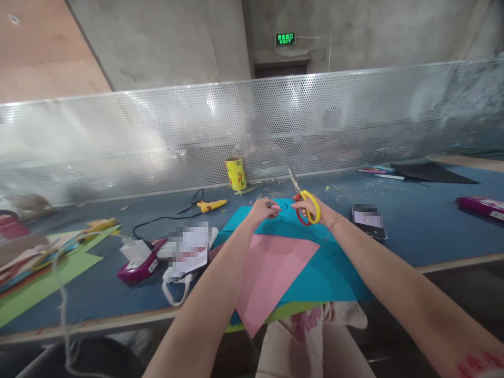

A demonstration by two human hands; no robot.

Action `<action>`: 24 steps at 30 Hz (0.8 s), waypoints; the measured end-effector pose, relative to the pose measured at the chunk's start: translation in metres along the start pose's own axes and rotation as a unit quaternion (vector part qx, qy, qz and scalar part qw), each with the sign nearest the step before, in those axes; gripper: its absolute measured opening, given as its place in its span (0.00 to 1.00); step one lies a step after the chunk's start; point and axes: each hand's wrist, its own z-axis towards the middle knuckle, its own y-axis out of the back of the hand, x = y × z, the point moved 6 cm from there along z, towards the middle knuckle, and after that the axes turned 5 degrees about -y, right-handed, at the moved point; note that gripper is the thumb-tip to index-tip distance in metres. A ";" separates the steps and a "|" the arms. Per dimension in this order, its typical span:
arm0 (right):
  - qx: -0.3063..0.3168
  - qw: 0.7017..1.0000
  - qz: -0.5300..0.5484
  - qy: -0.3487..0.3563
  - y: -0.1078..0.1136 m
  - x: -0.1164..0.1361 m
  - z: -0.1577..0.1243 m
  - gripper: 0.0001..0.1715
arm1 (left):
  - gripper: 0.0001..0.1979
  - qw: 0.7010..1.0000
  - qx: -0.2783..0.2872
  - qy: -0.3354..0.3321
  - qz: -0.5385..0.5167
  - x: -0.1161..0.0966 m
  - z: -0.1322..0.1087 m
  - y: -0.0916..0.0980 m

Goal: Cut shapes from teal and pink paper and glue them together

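While the right hand (319, 214) grips yellow-handled scissors (302, 199), blades pointing up and away, the left hand (262, 210) pinches the far part of a teal sheet (323, 273) on the blue table (413, 231). A pink sheet (271, 273) overlaps it, and a glue gun (210, 206) lies farther left.

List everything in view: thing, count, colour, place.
scissors: one, yellow and red handles, in the right hand, blades up
teal paper: one sheet, under both hands
pink paper: one sheet, on the teal paper
glue gun: one, yellow, left of the teal paper
can: one, yellow, by the screen
phone: one, dark, right of the scissors
magenta box: two, one left, one far right
screen: one, silver, perforated, behind the table
table: one, blue top
left hand: pinched at the teal paper's far edge
right hand: gripping the scissors
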 end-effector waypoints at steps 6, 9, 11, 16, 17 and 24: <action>0.084 0.995 0.051 -0.014 -0.009 0.003 -0.006 0.23 | 0.06 0.986 0.002 -0.066 0.152 -0.001 0.004 0.002; 0.101 0.993 0.060 -0.012 -0.013 0.005 -0.008 0.22 | 0.08 0.987 -0.026 -0.095 0.130 -0.006 0.004 0.002; 0.108 0.992 0.060 -0.009 -0.015 0.005 -0.009 0.22 | 0.06 0.996 -0.017 -0.079 0.041 -0.008 0.003 -0.003; 0.087 0.996 0.015 -0.005 -0.011 0.003 -0.007 0.22 | 0.05 0.977 0.044 0.023 -0.205 -0.011 -0.006 -0.023; 0.084 0.996 0.005 -0.002 -0.009 0.003 -0.007 0.22 | 0.03 0.972 0.054 0.029 -0.226 -0.013 -0.008 -0.025; 0.123 0.992 -0.012 0.005 -0.014 0.002 -0.008 0.20 | 0.06 0.971 0.098 0.014 -0.218 -0.025 -0.016 -0.028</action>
